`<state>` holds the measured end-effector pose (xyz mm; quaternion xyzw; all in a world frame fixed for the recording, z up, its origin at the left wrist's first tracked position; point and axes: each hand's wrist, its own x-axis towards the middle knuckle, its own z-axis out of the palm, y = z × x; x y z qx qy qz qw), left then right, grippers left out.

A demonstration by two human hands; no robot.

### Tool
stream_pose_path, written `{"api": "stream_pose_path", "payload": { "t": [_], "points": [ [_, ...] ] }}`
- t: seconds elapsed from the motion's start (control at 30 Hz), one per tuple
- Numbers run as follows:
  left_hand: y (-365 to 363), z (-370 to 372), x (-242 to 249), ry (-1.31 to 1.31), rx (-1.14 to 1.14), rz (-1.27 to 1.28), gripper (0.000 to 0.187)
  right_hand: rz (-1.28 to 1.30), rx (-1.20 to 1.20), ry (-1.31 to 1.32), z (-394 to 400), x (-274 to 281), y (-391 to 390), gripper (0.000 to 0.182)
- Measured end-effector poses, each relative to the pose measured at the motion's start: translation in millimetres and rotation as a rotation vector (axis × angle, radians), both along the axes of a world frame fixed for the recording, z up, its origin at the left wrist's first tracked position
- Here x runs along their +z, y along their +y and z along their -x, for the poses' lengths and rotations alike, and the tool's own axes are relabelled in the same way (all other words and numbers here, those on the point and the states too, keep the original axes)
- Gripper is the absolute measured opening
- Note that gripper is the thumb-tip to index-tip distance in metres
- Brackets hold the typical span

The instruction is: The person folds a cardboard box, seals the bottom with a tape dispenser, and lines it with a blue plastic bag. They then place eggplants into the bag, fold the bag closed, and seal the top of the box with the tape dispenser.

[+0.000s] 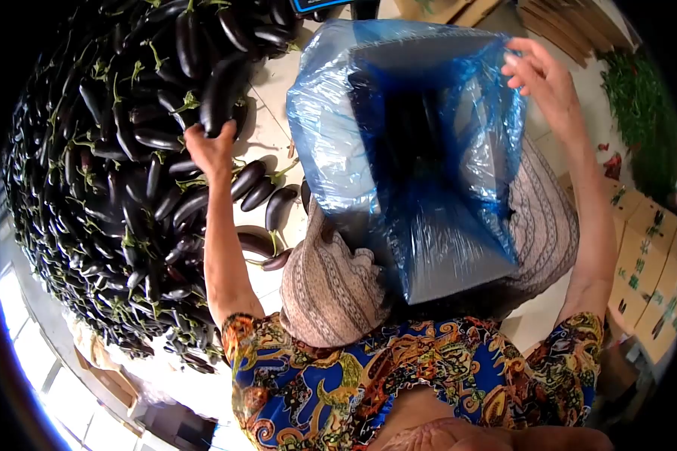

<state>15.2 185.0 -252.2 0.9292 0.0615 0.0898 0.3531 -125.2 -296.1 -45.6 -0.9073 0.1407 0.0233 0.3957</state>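
Blue bag (327, 124) may fold if slack.
Our left hand (212, 150) clasps 1 eggplant (223, 90); whether right hand (540, 71), beside bag, pinches, we cannot tell.

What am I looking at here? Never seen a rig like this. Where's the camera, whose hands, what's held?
No machine here: these are a person's two bare hands. The single picture comes from a camera worn on the head, looking forward and down, so the wearer's body is at the bottom.

The left hand holds a dark eggplant. The right hand has its fingers at the rim of an open blue plastic bag; its inside is too dark to read.

On the floor, a big eggplant heap lies at left; cardboard boxes are at right.
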Motion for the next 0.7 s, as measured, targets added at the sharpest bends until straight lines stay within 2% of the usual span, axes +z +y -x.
{"api": "stream_pose_path", "payload": {
  "t": [0.03, 0.07, 0.1, 0.17, 0.23, 0.27, 0.3, 0.37, 0.4, 0.43, 0.47, 0.5, 0.53, 0.57, 0.67, 0.7],
  "points": [
    [4.5, 2.4, 17.6, 0.187, 0.114, 0.422, 0.058, -0.029, 0.019, -0.028, 0.7, 2.2, -2.2, 0.036],
    [-3.8, 14.3, 56.6, 0.221, 0.093, 0.535, 0.055, -0.037, 0.047, -0.048, 4.4, 9.2, 2.2, 0.036],
    [-21.1, 27.7, 97.9, 0.149, 0.022, 0.611, 0.057, -0.108, 0.092, -0.050, 3.1, 16.8, 11.7, 0.039],
    [-44.5, 43.8, 145.0, 0.092, -0.084, 0.701, 0.063, -0.246, 0.187, -0.047, 1.3, 28.7, 37.9, 0.044],
    [-75.2, 65.7, 178.7, 0.124, -0.231, 0.691, 0.061, -0.355, 0.220, -0.312, -1.7, 20.3, 83.5, 0.056],
    [-95.8, 78.0, 189.4, 0.083, -0.384, 0.688, 0.062, -0.483, 0.302, -0.153, 0.0, 42.9, 104.8, 0.077],
    [-125.0, 93.2, 191.3, 0.033, -0.542, 0.671, 0.063, -0.599, 0.342, -0.294, 2.3, 31.5, 112.4, 0.070],
    [-152.7, 112.0, 200.5, 0.075, -0.909, 0.740, 0.070, -0.779, 0.045, -0.262, 0.5, 38.4, 129.6, 0.057],
    [-151.7, 110.1, 207.4, 0.252, -1.056, 0.796, 0.069, -0.844, 0.049, -0.227, 0.9, 44.9, 122.7, 0.040],
    [-148.6, 109.3, 210.6, 0.433, -1.198, 0.847, 0.069, -0.826, 0.034, -0.146, 9.1, 51.4, 114.7, 0.041],
    [-140.9, 105.5, 207.0, 0.467, -1.200, 0.788, 0.057, -0.807, 0.021, -0.065, 17.6, 58.0, 106.9, 0.043],
    [-131.8, 103.0, 202.6, 0.473, -1.102, 0.797, 0.047, -0.847, 0.056, 0.054, 31.5, 65.5, 101.1, 0.045],
    [-127.8, 100.1, 191.8, 0.466, -0.989, 0.841, 0.044, -0.908, 0.122, 0.269, 42.6, 67.8, 83.7, 0.049],
    [-118.2, 95.7, 183.6, 0.465, -0.876, 0.891, 0.041, -0.921, 0.069, 0.400, 51.8, 75.4, 87.6, 0.050],
    [-88.8, 91.0, 138.8, 0.479, -0.520, 1.018, 0.033, -0.776, 0.084, 0.524, 58.1, 53.6, 93.4, 0.054],
    [-80.7, 97.2, 124.7, 0.498, -0.411, 1.037, 0.030, -0.877, -0.001, 0.624, 51.2, 39.1, 95.0, 0.053]
  ]
}}
